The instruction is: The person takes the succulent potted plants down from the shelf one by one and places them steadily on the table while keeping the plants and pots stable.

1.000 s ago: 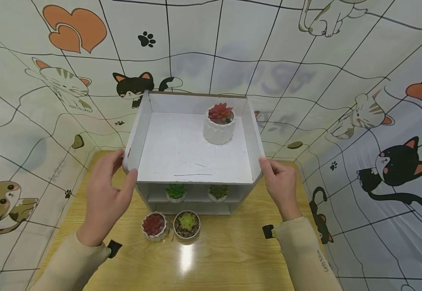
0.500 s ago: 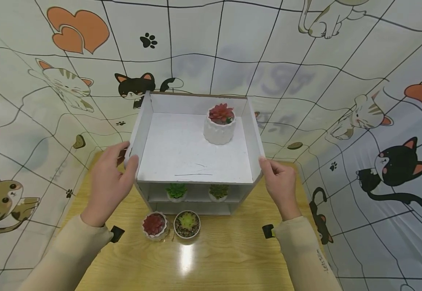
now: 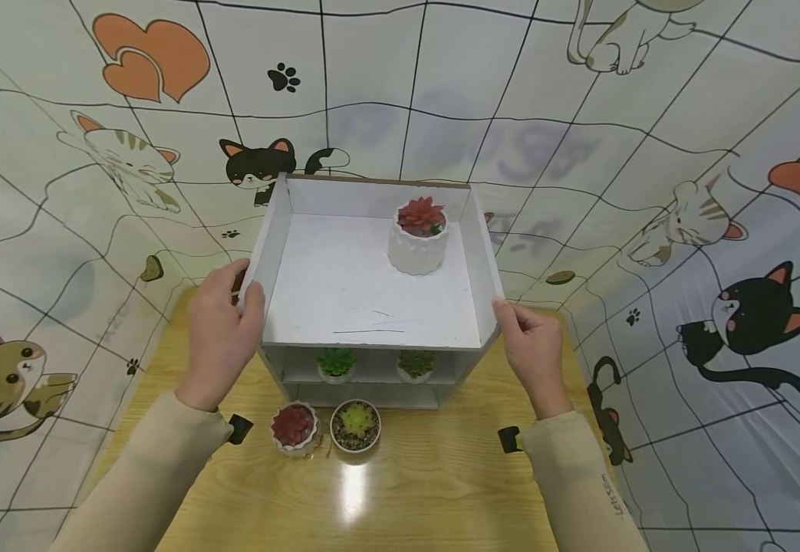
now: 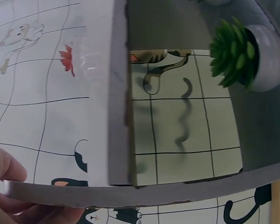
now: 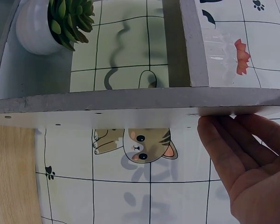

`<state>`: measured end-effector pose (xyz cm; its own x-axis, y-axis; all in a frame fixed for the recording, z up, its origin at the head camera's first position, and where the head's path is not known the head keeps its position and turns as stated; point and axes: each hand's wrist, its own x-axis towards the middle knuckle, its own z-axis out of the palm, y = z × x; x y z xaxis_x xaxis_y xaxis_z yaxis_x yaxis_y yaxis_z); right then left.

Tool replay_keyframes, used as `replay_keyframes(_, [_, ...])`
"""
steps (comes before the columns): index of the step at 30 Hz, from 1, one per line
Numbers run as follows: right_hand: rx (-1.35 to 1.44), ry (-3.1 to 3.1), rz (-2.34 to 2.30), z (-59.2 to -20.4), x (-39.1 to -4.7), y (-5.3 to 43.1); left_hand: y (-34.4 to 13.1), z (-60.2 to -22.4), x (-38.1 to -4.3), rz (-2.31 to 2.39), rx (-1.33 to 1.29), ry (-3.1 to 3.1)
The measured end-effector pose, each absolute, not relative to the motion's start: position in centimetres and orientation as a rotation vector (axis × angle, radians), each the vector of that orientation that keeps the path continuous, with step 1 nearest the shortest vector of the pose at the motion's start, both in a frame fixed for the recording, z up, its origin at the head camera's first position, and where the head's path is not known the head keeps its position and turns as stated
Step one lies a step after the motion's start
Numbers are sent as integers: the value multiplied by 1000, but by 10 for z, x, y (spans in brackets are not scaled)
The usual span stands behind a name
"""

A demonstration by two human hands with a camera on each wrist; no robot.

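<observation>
1. Cat-print tiled backdrop (image 3: 372, 69) surrounds the wood-grain surface (image 3: 441, 475) on the sides I can see.
2. On that surface, straight ahead from my head view, sits the white shelf unit (image 3: 344, 284), its long axis running left to right, its front facing the person.
3. It lies squarely between the two hands, about equally near each: inward and rightward of the left, inward and leftward of the right.
4. I see the left hand (image 3: 223, 333) holding the left side wall, which passes between thumb and fingers.
5. My right hand (image 3: 536, 353) has its fingers bunched on the right side wall, gripping its front edge.
6. A red potted succulent (image 3: 418, 245) stands upright on the top tier, towards the back right.
7. Below it, a bright green succulent (image 3: 336, 362) and a darker green succulent (image 3: 416, 363) share a compartment.
8. Just before the unit, a dark red succulent (image 3: 293, 427) and a yellow-green succulent (image 3: 356, 419) stand side by side, nearer the left hand.
</observation>
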<state>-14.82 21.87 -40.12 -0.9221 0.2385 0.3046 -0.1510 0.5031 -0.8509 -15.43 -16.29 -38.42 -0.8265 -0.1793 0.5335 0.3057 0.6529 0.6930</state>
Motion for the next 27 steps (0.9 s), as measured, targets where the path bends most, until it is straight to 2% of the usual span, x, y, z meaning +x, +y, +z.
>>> replay_keyframes(8, [-78, -2370, 1392, -400, -148, 216, -161, -400, -159, -973, -161, -2154])
replay_keyframes(27, [-41, -2363, 1399, -399, -148, 219, -167, -400, -146, -1042, -155, -2158])
